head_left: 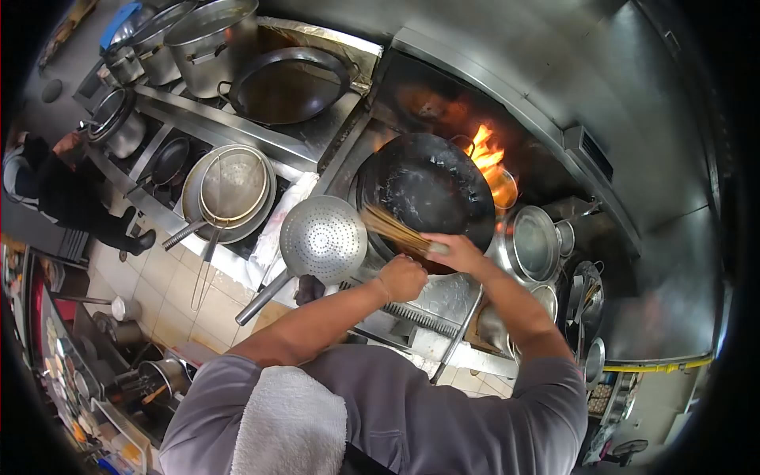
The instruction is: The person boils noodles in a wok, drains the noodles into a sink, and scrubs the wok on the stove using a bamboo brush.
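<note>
A large black wok (431, 178) sits over the burner, with wet, pale streaks across its inside. My right hand (457, 255) is closed around the bound end of a bamboo wok brush (389, 227). The brush's splayed bristles point left over the near left part of the wok and are slightly blurred. At the wok's near edge, my left hand (403, 279) is closed in a fist on it; the part under the fingers is hidden. Orange flames (488, 158) rise beside the wok's far right rim. Left of the wok rests a perforated ladle strainer (324, 239), its handle toward me.
Nested strainers (233, 184) lie on the counter at left. A wide dark pan (287, 85) and tall stockpots (211, 47) stand at the back left. Metal bowls (533, 244) crowd the right side. Another person (63, 186) in dark clothing is at far left.
</note>
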Motion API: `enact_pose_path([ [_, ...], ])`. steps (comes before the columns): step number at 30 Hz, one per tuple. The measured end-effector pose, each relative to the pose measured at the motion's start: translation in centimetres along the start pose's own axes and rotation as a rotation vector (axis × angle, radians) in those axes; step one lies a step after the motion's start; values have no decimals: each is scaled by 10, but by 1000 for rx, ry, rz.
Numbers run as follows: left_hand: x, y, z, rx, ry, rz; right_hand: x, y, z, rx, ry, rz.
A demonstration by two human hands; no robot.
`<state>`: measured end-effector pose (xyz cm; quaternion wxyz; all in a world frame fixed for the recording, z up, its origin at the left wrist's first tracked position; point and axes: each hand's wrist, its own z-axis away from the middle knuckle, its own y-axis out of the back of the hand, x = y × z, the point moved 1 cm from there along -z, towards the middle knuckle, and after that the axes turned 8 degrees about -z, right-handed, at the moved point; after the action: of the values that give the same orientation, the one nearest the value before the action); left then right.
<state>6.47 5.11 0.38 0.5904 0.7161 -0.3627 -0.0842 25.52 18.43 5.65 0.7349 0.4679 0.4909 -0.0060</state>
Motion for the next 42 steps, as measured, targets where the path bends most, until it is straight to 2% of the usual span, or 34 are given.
enact_pose_path([
  [1,0,0,-1,-1,-3,3,-4,10,11,-147,46,33],
  [3,0,-2,-1,-50,-14,-63,-1,17,-38,-114,130,112],
  [4,-2,-4,1,-54,-18,-61,-2,6,-72,17,-31,91],
  [5,-6,-6,4,-39,-7,-60,-6,-12,-100,293,3,60],
  [8,-3,-7,3,2,1,-38,-14,-50,-88,272,-161,2],
  [9,-1,-7,1,34,6,-22,-13,-42,-64,166,-36,49],
  [11,2,-8,0,22,14,-20,-13,-9,-6,-122,37,53],
  [12,2,-8,1,12,21,-17,-12,9,-2,-121,37,51],
  [14,-4,-4,-2,23,29,-37,-9,44,-19,-307,-129,226],
  [15,-9,-1,-5,35,35,-55,-22,40,-58,-255,-276,235],
  [17,-14,0,-6,44,40,-72,-26,11,-109,76,-219,145],
  [19,-15,0,-4,34,20,-77,-55,3,-89,18,-469,9],
  [21,-2,-5,0,6,23,-72,-87,21,-34,-284,-439,198],
  [23,2,-10,3,-23,25,-68,-97,34,-21,-407,-537,130],
  [24,0,-8,4,17,29,-48,-95,37,-39,-436,-533,226],
  [25,-4,-7,1,-34,56,-42,-90,42,-63,-465,-526,327],
  [26,-8,3,-2,-85,83,-36,-70,41,-97,-367,-560,219],
  [27,-8,3,2,-91,80,-38,-62,35,-115,-179,-471,60],
  [29,-9,4,12,34,102,68,-50,8,-99,-21,-470,-125],
  [30,-4,18,14,-4,155,188,-57,9,-80,-153,-486,-46],
  [31,3,31,22,-9,153,187,-69,18,-54,-284,-499,34],
  [32,9,42,36,101,137,233,-86,29,-27,-413,-545,57],
  [33,11,49,53,212,121,280,-92,39,-16,-444,-606,67],
  [35,-4,66,84,177,156,239,-88,42,-42,-422,-617,158],
  [37,-22,89,110,176,220,212,-56,31,-91,-286,-540,-88],
  [39,-37,108,149,231,303,172,-66,3,-96,-41,-576,-132],
  [41,-42,121,197,334,431,118,-78,18,-64,-271,-531,-106],
  [42,-45,126,223,383,521,107,-90,33,-41,-402,-554,15],
])
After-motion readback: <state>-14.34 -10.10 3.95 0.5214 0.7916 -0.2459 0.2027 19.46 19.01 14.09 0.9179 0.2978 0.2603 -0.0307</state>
